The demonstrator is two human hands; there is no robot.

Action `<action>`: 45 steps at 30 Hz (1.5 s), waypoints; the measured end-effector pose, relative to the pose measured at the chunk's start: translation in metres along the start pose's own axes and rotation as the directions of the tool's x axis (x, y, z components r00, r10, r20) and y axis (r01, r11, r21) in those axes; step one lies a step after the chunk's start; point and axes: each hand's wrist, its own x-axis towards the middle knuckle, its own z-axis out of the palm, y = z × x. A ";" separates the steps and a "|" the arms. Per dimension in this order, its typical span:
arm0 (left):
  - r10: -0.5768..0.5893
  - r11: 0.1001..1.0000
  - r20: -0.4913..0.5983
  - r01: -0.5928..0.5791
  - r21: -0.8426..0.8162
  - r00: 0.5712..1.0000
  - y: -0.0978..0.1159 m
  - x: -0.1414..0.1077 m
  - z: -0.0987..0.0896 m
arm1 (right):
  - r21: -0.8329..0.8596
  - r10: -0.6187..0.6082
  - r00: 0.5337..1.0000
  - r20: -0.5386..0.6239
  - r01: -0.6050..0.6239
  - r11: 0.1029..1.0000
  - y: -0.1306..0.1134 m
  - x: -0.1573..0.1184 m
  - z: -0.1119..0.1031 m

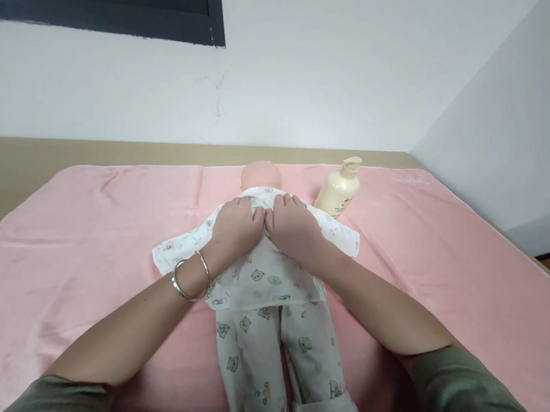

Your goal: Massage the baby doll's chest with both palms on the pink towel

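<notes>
A doll (pixel 261 176) lies on a pink sheet, its bald head away from me. It wears a white printed shirt (pixel 267 279) with sleeves spread to both sides, and matching trousers (pixel 256 359) with turned-up cuffs. My left hand (pixel 239 226) rests on the upper part of the shirt, fingers bent over the cloth. Beside it, my right hand (pixel 292 224) lies on the same part, thumbs nearly touching. The fingers of both hands are curled; whether cloth is pinched beneath them is hidden.
A pale yellow pump bottle (pixel 337 193) leans on the sheet right of the doll's head. The pink sheet (pixel 112 249) covers a wooden surface (pixel 102 149). Behind it rises a white wall (pixel 316 84) with a dark frame (pixel 176 13) at the upper left.
</notes>
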 end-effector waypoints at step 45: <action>-0.035 0.988 -0.182 0.006 -0.156 0.983 -0.004 -0.007 0.017 | 0.578 0.363 0.906 -0.217 -0.180 0.796 0.004 0.009 0.000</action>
